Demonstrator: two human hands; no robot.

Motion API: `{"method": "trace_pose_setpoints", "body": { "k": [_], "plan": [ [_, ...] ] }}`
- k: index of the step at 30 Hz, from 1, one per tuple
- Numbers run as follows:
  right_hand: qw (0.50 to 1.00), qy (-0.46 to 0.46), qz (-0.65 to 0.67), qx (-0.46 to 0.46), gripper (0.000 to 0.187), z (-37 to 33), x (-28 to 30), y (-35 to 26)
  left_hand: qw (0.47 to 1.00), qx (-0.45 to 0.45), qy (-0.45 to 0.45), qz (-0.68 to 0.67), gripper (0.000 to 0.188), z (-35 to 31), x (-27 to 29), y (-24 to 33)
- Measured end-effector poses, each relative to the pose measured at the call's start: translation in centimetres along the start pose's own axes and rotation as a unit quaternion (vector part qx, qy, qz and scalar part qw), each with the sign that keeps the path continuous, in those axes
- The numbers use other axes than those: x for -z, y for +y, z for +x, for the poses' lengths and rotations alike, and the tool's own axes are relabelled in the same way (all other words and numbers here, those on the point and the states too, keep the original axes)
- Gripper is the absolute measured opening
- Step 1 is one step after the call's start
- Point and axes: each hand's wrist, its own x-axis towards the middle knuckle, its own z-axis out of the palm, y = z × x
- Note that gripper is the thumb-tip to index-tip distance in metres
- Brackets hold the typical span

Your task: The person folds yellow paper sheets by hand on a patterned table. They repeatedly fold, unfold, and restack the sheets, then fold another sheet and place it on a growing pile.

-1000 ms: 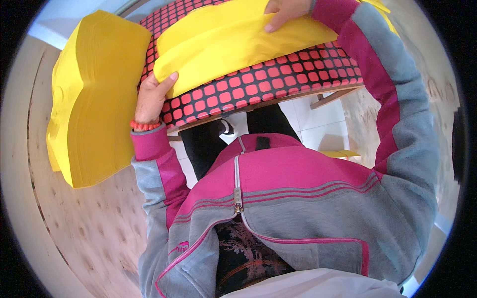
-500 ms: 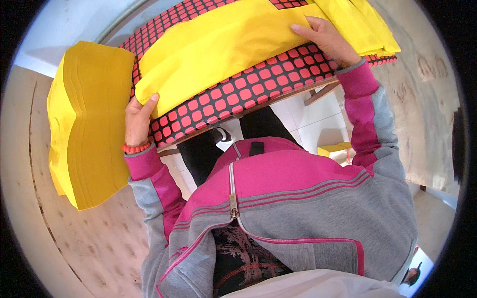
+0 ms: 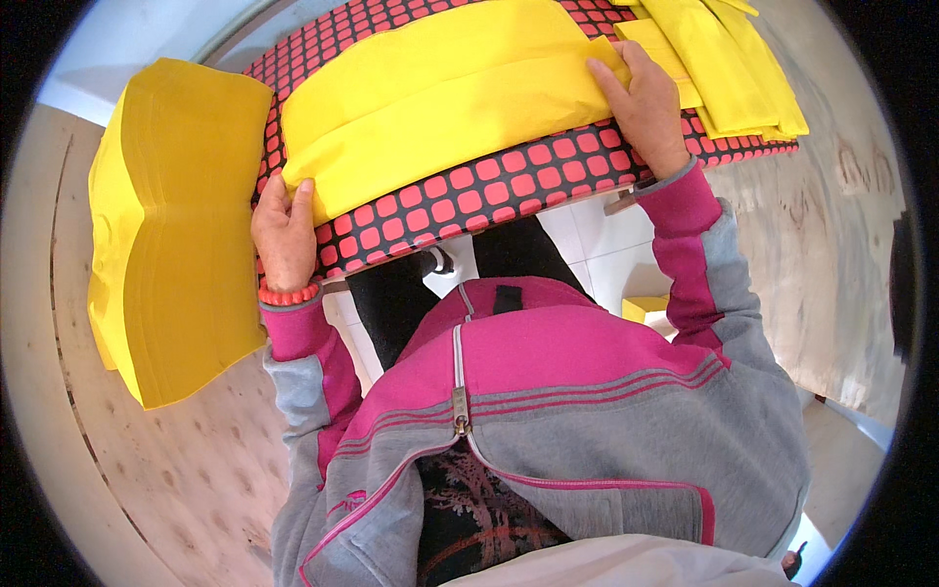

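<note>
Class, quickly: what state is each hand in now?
Left hand: closed, holding the left end of the yellow cloth.
Right hand: closed, holding its right end.

Sheet (image 3: 440,117) (yellow, creased lengthwise) laid just in from table's (image 3: 469,191) near edge. Left hand (image 3: 284,235) holds left end, right hand (image 3: 648,108) the right. Layered stack (image 3: 186,235) beside left edge; folded pile (image 3: 729,68) by near right corner.

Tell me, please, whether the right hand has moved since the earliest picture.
Yes: the right hand has moved toward the near edge of the table; it was much farther from that edge a second ago.
</note>
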Motion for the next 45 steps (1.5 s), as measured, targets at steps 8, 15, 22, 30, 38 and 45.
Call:
{"method": "trace_pose_setpoints", "body": {
  "k": [8,15,22,30,38,45],
  "plan": [
    [0.994,-0.056,-0.092,-0.018,0.043,0.6,-0.6,-0.2,0.99,-0.043,0.096,0.095,0.045,-0.6,-1.0,0.8],
    [0.994,-0.085,0.059,-0.037,0.05,0.6,1.0,0.5,0.988,-0.018,0.111,0.107,0.061,-0.9,-1.2,0.8],
    [0.989,-0.13,0.053,-0.042,0.039,-0.4,1.4,0.1,0.972,-0.002,0.132,0.196,0.056,-2.2,-1.5,1.8],
    [0.995,-0.094,-0.032,0.004,0.039,-0.1,0.7,-0.4,0.97,-0.025,0.147,0.19,0.053,-2.6,-1.5,1.7],
    [0.994,-0.096,-0.047,0.013,0.04,0.2,0.4,-0.6,0.982,-0.007,0.17,0.078,0.062,-2.4,-1.7,1.1],
    [0.993,-0.107,-0.054,0.004,0.042,0.2,0.6,-0.8,0.971,-0.042,0.172,0.16,0.066,-2.4,-1.9,1.3]
  ]
}}
